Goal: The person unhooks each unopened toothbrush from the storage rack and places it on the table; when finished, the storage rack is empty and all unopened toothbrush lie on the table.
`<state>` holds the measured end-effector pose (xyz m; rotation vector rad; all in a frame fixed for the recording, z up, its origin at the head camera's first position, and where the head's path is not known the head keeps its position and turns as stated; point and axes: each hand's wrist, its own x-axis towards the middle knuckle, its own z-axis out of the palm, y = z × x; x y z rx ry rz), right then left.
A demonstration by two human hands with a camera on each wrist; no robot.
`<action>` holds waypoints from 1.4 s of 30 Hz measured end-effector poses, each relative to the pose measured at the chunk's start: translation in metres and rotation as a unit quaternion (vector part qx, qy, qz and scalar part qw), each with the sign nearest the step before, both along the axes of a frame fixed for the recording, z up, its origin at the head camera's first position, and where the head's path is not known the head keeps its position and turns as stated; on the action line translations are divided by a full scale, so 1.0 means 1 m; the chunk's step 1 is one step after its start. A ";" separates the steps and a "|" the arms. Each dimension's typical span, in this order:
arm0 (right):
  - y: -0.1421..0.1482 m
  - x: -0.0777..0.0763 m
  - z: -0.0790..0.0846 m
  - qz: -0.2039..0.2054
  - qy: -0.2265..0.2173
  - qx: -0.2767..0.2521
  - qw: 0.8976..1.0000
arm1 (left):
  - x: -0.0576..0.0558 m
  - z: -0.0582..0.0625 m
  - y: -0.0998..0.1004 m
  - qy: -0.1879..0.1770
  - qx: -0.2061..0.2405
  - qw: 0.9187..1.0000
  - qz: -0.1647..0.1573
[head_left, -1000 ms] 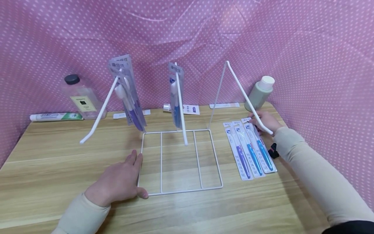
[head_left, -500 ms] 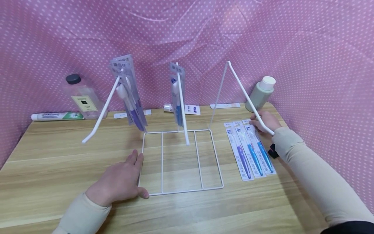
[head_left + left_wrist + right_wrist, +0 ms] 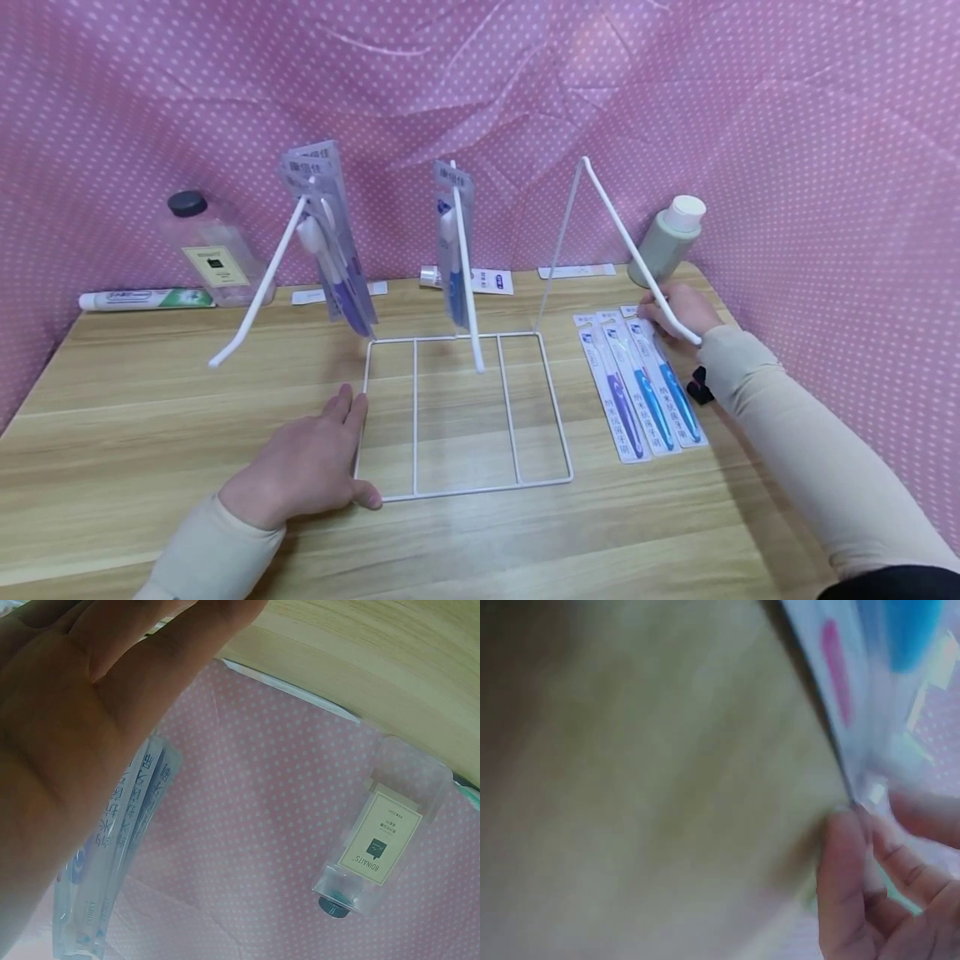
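Observation:
A white wire rack point(image 3: 415, 417) stands on the wooden table with three upward arms. My left hand point(image 3: 303, 462) rests flat along the left side of its base, fingers straight, thumb at the front corner. On the right lie packaged toothbrushes side by side: a purple one point(image 3: 613, 392), a blue one point(image 3: 641, 385) and the rightmost blue toothbrush pack point(image 3: 675, 396). My right hand point(image 3: 684, 310) pinches that last pack near its top edge; the right wrist view shows thumb and fingers point(image 3: 844, 877) at its edge. Toothbrush packs hang from the left arm point(image 3: 279, 250) and the middle arm point(image 3: 467, 292).
Along the back stand a clear bottle point(image 3: 217, 262) with a black cap and a green bottle point(image 3: 663, 242) with a white cap. Toothpaste tubes point(image 3: 146, 299) and flat white strips point(image 3: 577, 271) lie there too. Behind hangs a pink dotted cloth point(image 3: 525, 83).
The rightmost toothbrush pack has shifted slightly left and toward the front, under my right hand. My left hand has stayed at the rack's base.

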<state>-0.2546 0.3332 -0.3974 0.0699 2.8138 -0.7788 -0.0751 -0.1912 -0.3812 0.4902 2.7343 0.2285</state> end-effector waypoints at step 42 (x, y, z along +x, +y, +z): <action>-0.248 0.052 0.149 0.184 0.356 -0.502 0.766 | 0.001 -0.001 -0.001 0.015 -0.002 1.000 -0.010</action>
